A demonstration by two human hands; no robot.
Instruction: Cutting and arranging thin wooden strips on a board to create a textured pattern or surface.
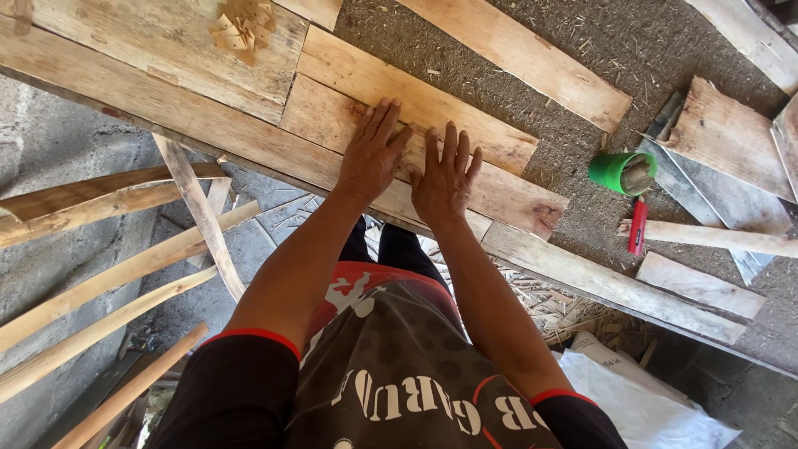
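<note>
1. Where a rough workbench (532, 75) fills the upper part of the view, two bare hands lie flat, side by side, on pale wooden planks.
2. The left hand (371, 154) has its fingers open and spread, palm down on a short plank (332, 125). It grips nothing.
3. The right hand (445, 176) is also open, palm down, its thumb touching the left hand. It rests on the same plank, near the bench's front edge.
4. To the right, well apart from the hands, stands a green cup (619, 172) with a red pen (637, 226) lying just below it.
5. A heap of small wood chips (243, 27) sits at the top left.
6. Long curved wooden slats (108, 278) lean below the bench on the left.
</note>
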